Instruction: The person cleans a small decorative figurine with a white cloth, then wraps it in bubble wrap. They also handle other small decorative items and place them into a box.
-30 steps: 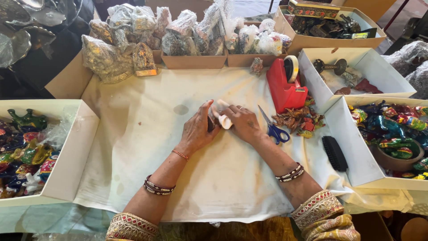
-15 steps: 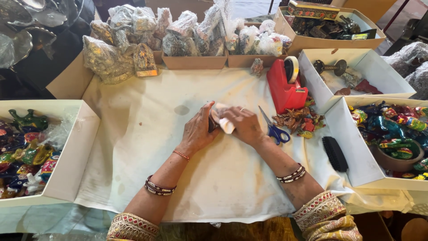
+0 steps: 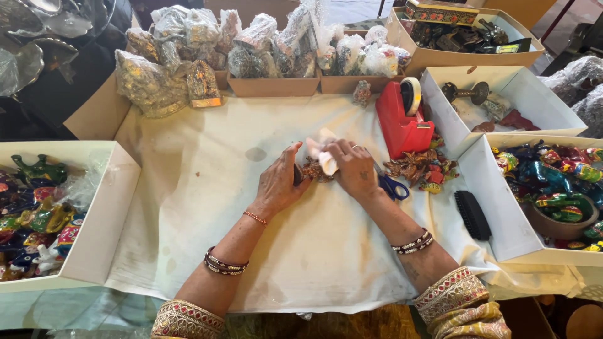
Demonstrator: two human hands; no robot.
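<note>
Small brown figurine [image 3: 312, 169] crosswise between both hands, half-wrapped

Clear plastic-wrapped pkgs [image 3: 188, 56] in brown boxes [image 3: 273, 86] at back; white boxes [image 3: 100, 213] both sides

We note gold embroidered sleeves with red trim, beaded bracelets on both forearms, a thin wrist band on our left hand [image 3: 281, 185], and a ring on our right hand [image 3: 353, 168].

Red tape dispenser [image 3: 402, 122], blue-handled scissors [image 3: 393, 186], white cloth [image 3: 207, 188]
</note>
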